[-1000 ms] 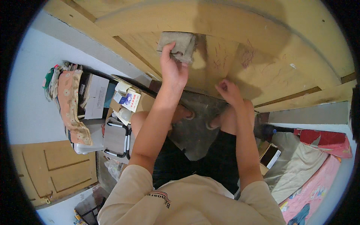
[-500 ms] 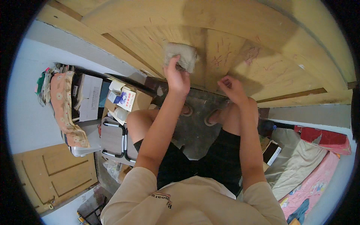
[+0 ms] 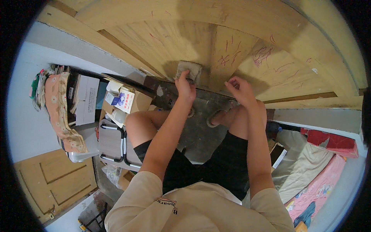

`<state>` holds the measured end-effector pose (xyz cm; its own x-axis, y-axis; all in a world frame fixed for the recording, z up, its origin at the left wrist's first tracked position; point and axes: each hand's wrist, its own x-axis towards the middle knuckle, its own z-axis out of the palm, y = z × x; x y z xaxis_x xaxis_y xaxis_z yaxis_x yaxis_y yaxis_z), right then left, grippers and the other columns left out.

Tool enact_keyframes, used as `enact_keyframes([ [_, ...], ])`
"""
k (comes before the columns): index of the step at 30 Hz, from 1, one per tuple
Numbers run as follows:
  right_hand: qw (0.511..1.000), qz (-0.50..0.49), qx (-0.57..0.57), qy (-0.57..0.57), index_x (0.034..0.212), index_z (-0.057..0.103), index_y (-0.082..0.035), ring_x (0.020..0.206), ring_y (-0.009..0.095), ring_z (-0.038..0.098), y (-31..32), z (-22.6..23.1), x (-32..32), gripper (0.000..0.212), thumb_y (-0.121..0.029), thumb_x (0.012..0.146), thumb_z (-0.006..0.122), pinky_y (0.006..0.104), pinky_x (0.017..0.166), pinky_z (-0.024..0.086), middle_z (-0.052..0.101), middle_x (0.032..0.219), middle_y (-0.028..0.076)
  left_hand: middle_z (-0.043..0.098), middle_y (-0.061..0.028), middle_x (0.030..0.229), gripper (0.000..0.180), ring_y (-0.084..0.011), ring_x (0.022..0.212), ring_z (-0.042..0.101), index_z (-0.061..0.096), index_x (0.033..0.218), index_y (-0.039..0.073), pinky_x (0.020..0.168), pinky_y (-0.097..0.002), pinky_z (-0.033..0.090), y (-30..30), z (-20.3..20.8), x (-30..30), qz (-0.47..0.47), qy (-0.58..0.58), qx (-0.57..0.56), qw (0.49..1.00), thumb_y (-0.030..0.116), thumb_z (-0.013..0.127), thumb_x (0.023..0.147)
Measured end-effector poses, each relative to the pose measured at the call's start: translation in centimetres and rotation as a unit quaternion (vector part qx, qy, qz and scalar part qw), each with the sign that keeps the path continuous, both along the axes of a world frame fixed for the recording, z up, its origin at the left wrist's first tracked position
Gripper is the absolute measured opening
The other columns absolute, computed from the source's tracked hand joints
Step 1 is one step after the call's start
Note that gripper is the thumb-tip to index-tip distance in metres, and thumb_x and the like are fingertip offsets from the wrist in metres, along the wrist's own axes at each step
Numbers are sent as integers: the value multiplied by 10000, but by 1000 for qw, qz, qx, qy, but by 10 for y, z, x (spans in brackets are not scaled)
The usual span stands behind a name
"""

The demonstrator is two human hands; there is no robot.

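A folded greyish-beige cloth (image 3: pixel 192 69) is pressed against the lower part of a yellowish wooden door (image 3: pixel 154 42). My left hand (image 3: pixel 185 87) grips it, thumb on the near side and the other fingers hidden by the cloth. Red and purple scribbles (image 3: pixel 262 56) cover the door's panels to the right of the cloth. My right hand (image 3: pixel 240 89) hovers by my right knee, in front of the door's lower edge. Its fingers are loosely curled, and I see nothing between them.
To the left, a folding chair (image 3: pixel 112 143) and an open cardboard box (image 3: pixel 142 104) with small packages stand beside stacked goods under an orange patterned cloth (image 3: pixel 58 104). Pink bedding (image 3: pixel 319 179) and a red box (image 3: pixel 332 142) lie at the right. A smaller wooden door (image 3: pixel 58 181) is at lower left.
My left hand has slid down the door toward me with the cloth, slightly to the right. The right hand stays almost in place. The view has shifted a little.
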<state>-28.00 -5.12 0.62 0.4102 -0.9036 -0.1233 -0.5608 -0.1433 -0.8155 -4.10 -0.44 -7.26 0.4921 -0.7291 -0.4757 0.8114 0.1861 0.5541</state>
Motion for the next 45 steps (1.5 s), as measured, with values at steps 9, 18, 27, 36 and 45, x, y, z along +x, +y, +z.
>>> enact_keyframes([
  [9, 1000, -3, -18, 10, 1019, 708, -33, 814, 271, 708, -1, -7, 1, 316, -326, 902, 725, 387, 774, 557, 741, 905, 147, 659, -89, 1039, 268, -291, 960, 658, 593, 1136, 49, 832, -467, 559, 4, 15, -4, 18, -24, 46, 998, 133, 656, 888],
  [18, 999, 7, -31, 0, 982, 702, -23, 812, 266, 705, 4, -2, 5, 297, -309, 901, 723, 389, 760, 552, 735, 883, 148, 674, -59, 1049, 244, -239, 954, 655, 612, 1126, 109, 802, -418, 542, 7, 94, 3, -69, -63, -26, 995, 169, 668, 895],
  [27, 1000, -2, -29, -5, 988, 710, -31, 804, 265, 702, 4, -5, 7, 276, -289, 893, 739, 386, 762, 553, 735, 888, 147, 662, -52, 1123, 263, -235, 1049, 632, 602, 1164, 92, 891, -394, 524, 11, 190, -8, -61, -64, -122, 989, 205, 664, 935],
  [36, 1000, -1, -29, 10, 1008, 717, -38, 801, 256, 699, 2, -5, 7, 269, -288, 910, 724, 383, 764, 554, 738, 896, 139, 668, -56, 1104, 281, -230, 1049, 636, 611, 1160, 77, 928, -405, 516, 7, 148, -2, -7, -80, -116, 990, 183, 670, 906],
  [45, 999, 16, -16, 34, 1018, 690, -12, 736, 179, 637, -2, -19, -7, 278, -273, 928, 721, 330, 704, 519, 702, 832, 94, 600, -45, 1191, 391, -229, 1103, 600, 560, 1220, 89, 879, -407, 525, 3, 62, -7, 26, 18, -58, 998, 135, 688, 854],
])
